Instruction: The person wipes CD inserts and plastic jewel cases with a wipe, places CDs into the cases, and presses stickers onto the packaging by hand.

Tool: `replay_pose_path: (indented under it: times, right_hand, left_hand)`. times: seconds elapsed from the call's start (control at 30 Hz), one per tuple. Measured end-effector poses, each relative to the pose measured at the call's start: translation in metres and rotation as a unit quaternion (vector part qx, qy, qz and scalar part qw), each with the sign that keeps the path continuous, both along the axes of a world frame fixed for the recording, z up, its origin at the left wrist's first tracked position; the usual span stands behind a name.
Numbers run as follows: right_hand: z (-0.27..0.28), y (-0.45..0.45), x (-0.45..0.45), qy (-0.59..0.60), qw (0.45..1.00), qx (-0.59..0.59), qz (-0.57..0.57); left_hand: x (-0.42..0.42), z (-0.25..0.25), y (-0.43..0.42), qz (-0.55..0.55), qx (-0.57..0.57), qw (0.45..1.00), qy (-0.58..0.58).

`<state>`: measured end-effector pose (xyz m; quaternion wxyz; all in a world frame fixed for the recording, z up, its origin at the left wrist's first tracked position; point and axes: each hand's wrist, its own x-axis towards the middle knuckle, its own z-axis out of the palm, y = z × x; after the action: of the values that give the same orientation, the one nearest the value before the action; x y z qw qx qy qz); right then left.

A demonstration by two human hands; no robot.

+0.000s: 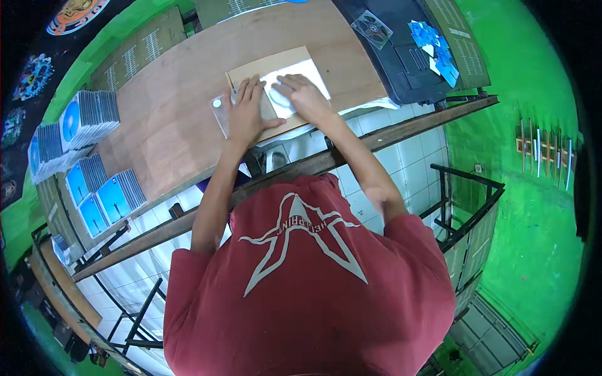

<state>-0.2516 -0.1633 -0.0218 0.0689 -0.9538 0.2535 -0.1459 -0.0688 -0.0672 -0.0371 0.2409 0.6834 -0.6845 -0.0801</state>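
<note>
White paper (317,78), likely light and easily creased, best held by its edges, lies on a brown board (276,63) under a loosely spread right hand (305,99), the left hand (247,111) splayed wide alongside.

Tan board (273,65) flat on the wooden tabletop (169,81), near its front edge, slightly rotated. White sheet (315,80) flat on the board's right side, partly covered. Clear flat piece (220,117), white round spot near one corner, at the left.
</note>
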Motion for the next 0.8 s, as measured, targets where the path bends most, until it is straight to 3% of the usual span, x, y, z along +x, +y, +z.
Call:
replay_pose_path:
  times: [0.1,0.2,0.37,0.57,0.63,0.7,0.77,0.8]
  right_hand:
    - [-0.018,0.002,-0.004,-0.01,0.997,-0.044,0.067]
    - [-0.016,0.01,-0.022,0.012,0.994,-0.016,0.107]
    - [-0.005,0.005,-0.048,0.095,0.98,-0.031,0.175]
    - [0.015,-0.006,-0.054,0.106,0.978,-0.039,0.178]
    - [0.044,-0.011,-0.053,0.203,0.967,0.117,0.101]
    - [0.044,-0.018,-0.058,0.138,0.978,0.135,0.079]
    - [0.043,-0.021,-0.055,-0.062,0.984,0.153,-0.065]
    - [0.041,-0.017,-0.051,-0.096,0.988,0.082,-0.087]
  left_hand:
    - [0.001,0.003,0.001,0.004,0.012,1.0,-0.005]
    - [0.002,0.003,0.002,0.005,0.024,1.0,-0.005]
    - [0.001,0.002,0.001,0.003,0.031,1.0,0.0]
    - [0.002,0.005,0.003,0.009,0.029,0.999,-0.011]
    - [0.002,0.004,0.002,0.005,0.017,1.0,-0.013]
    - [0.002,0.004,0.002,0.006,0.019,1.0,-0.013]
    - [0.002,0.004,0.002,0.004,0.023,1.0,-0.014]
    - [0.002,0.004,0.002,0.004,0.023,1.0,-0.015]
